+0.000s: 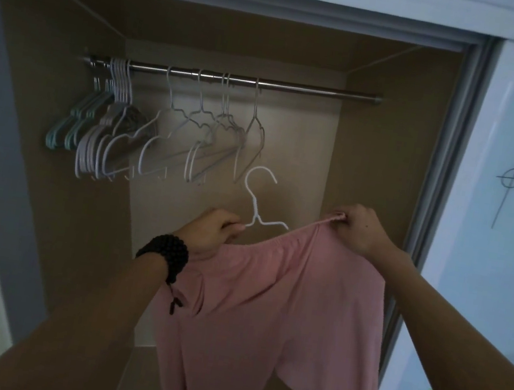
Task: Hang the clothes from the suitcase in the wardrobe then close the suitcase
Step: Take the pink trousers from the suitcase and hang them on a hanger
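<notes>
A pink garment (pixel 269 312) hangs in front of the open wardrobe (pixel 369 184), stretched between both hands. My left hand (pixel 214 231) grips the left shoulder of a white wire hanger (pixel 260 195) together with the garment's edge; the hook points up. My right hand (pixel 359 230) pinches the garment's waistband edge, pulled out to the right. The hanger's right arm disappears behind the cloth. The steel rail (pixel 297 88) runs across the wardrobe above both hands. The suitcase is out of view.
Several bare hangers (pixel 171 136), white, grey and teal, crowd the rail's left and middle; its right stretch is bare. A sliding door (pixel 513 197) with a pencilled mark stands at the right. A dark bead bracelet (pixel 167 256) wraps my left wrist.
</notes>
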